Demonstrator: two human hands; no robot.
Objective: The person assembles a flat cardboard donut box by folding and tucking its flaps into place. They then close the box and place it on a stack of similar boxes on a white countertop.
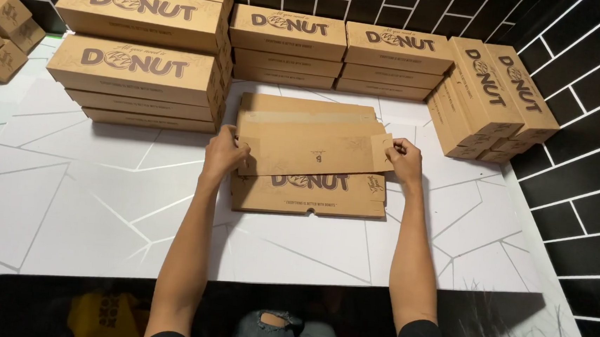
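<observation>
Brown cardboard blank [311,155], flat, mid-table, partly folded: long middle panel lifted and turned toward the wearer, front panel with dark printing lying flat on the white surface. Left hand [225,153] closed on the left end of the raised panel, fingers curled round the small side flap. Right hand [406,158] pinching the right side flap [381,153], thumb and fingertips closed on it. Judged early-to-middle of forming one box: panels creased and one raised, side flaps in hand but not yet tucked, no walls locked, lid not closed. Left to do, by the look: stand up the sides, tuck the tabs, shut the lid.

Plenty already finished: stacks of closed flat brown boxes [138,73] behind and left of the blank, two more stacks [343,55] along the back, another pile [491,97] on edge or tilted at right rear, small square boxes [0,31] at far left.

White tabletop [100,204] with thin grey crack-line pattern, near edge visible. Black tiled wall [582,160] with white grout at back and right. Ripped dark jeans at bottom of view, seated or standing cannot tell.
</observation>
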